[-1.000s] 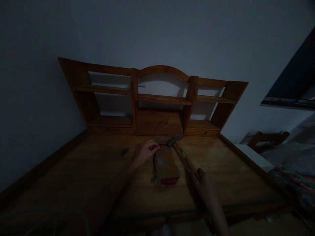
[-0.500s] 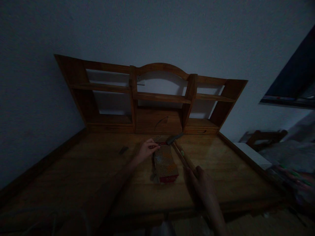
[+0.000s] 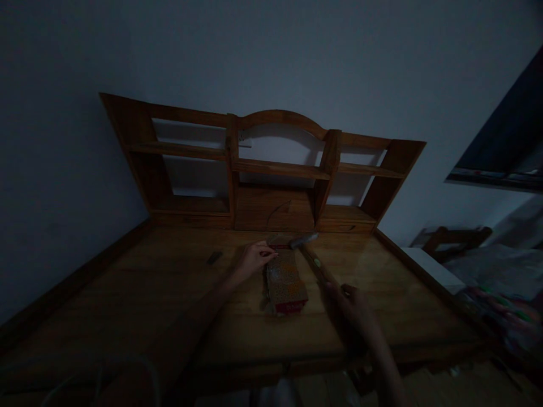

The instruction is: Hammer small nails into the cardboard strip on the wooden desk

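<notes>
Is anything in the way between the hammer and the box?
Nothing visible stands between the hammer and the box. The left grip is by the box's far left corner, not between them.

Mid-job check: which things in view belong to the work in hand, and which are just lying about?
Seemingly in use:
- hammer, handle in the right hand
- cardboard box, left hand at its far end; too dark to tell what that hand holds

Seemingly just there:
- small dark object, left of the box
- wooden shelf
- chair
</notes>
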The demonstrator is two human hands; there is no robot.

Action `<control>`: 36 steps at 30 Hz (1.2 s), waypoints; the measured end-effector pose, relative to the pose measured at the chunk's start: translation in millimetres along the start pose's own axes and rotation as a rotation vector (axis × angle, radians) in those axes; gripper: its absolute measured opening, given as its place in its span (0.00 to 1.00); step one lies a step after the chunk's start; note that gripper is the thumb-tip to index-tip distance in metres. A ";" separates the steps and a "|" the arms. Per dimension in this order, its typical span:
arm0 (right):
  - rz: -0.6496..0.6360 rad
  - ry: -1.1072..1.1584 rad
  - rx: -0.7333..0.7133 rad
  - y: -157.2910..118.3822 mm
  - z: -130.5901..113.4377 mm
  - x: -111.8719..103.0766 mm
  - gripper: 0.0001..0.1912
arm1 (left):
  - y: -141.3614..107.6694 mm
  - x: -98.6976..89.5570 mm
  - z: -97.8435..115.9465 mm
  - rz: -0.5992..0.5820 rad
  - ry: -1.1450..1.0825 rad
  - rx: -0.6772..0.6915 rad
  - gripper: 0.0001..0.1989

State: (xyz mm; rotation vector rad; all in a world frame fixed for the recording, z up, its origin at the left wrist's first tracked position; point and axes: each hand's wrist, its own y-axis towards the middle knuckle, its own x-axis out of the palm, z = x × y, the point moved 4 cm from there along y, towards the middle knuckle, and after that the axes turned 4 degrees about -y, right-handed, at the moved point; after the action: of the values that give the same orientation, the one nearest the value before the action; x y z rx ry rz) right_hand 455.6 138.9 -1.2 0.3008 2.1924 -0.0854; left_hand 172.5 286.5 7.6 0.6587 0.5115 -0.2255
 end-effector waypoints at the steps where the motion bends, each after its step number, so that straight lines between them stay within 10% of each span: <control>1: 0.008 0.003 0.002 0.9 1.6 -2.3 0.26 | 0.2 -0.2 0.9 -0.007 0.000 0.002 0.11; 8: 0.314 0.028 -0.013 -24.7 -10.0 -28.8 0.27 | 0.4 -1.7 -2.0 -0.010 -0.015 0.007 0.11; 14: 0.419 -0.469 -0.077 -55.8 -22.0 -54.9 0.22 | -0.5 -0.7 -9.5 -0.007 -0.032 0.008 0.11; 25: 0.622 -0.580 -0.281 -67.5 -19.3 -34.7 0.22 | -1.1 -1.8 -8.0 -0.026 -0.019 -0.011 0.12; 30: 0.507 -0.261 -0.270 -57.5 -15.7 -26.4 0.22 | -1.6 -0.8 -8.8 -0.020 -0.020 -0.019 0.12; 36: 0.540 -0.539 -0.067 -56.9 -7.2 -37.0 0.28 | -1.6 -0.2 -9.8 -0.022 -0.022 -0.018 0.11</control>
State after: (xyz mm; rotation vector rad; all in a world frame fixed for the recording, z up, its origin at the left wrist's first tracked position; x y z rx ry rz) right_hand 457.1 78.1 30.0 0.7290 1.5219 0.1877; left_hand 168.1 291.5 0.3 0.6321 0.4993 -0.2486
